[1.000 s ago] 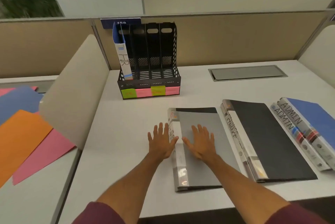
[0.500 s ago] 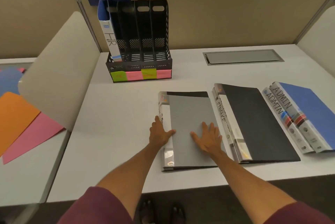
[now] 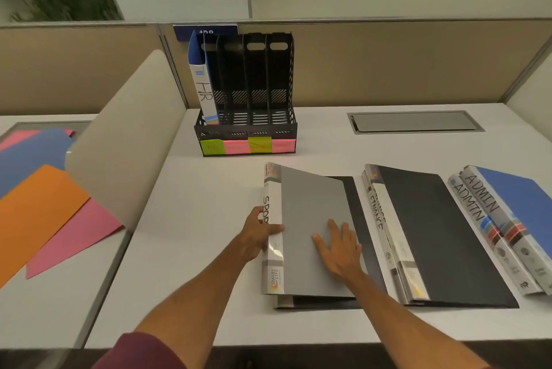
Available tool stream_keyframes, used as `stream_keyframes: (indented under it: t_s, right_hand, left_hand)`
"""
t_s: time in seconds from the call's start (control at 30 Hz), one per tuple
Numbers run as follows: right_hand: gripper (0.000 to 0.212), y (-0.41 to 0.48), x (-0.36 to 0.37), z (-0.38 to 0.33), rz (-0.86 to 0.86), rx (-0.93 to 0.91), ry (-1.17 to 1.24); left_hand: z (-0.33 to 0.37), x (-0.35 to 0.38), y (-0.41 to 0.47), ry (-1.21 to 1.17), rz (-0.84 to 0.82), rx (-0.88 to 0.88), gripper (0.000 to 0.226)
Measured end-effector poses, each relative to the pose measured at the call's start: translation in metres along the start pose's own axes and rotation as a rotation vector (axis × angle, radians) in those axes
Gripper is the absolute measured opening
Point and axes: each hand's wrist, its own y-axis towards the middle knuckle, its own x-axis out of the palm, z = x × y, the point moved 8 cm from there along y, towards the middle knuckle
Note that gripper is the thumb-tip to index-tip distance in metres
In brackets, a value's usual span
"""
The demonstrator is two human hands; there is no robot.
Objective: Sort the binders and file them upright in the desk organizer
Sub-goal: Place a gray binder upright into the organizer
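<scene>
the white desk (image 3: 209,219) fills most of your view, with beige partition panels (image 3: 388,64) behind it and a curved side divider (image 3: 125,141) on your left. beyond that divider lie coloured paper sheets (image 3: 38,207) in orange, pink and blue. a grey cable hatch (image 3: 415,122) sits flush in the desk at the back right.

at the back of the desk stands the black desk organizer (image 3: 248,94), four slots, with green and pink sticky notes (image 3: 248,146) along its front edge. the blue hr binder (image 3: 203,82) stands upright in the leftmost slot; the other three slots hold nothing.

flat on the desk from right to left: two blue admin binders (image 3: 507,219) stacked, a black finance binder (image 3: 433,231), and in front of you the grey binder (image 3: 310,231), which sits on a darker binder (image 3: 355,204) underneath it. the grey one's spine side is lifted, so it tilts.

your hands are apart. your left hand (image 3: 257,234) is clamped on the grey binder's spine, thumb on top and fingers wrapped under the edge. your right hand (image 3: 337,246) lies flat, fingers spread, pressing on its cover, gripping nothing.
</scene>
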Motion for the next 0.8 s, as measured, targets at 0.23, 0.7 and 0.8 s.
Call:
stream_keyframes:
  t_s: [0.23, 0.7, 0.8]
  right_hand:
    - [0.074, 0.017, -0.025, -0.047, 0.038, -0.072, 0.170]
    - [0.100, 0.022, -0.151, -0.237, -0.145, -0.681, 0.434]
    - [0.091, 0.020, -0.159, -0.253, -0.247, -0.718, 0.509]
  left_hand:
    - [0.057, -0.002, -0.006, -0.080, -0.035, 0.157, 0.057]
    - [0.260, 0.016, -0.050, -0.133, -0.003, 0.711, 0.067]
    - [0.274, 0.015, -0.056, -0.063, 0.025, 0.776, 0.068]
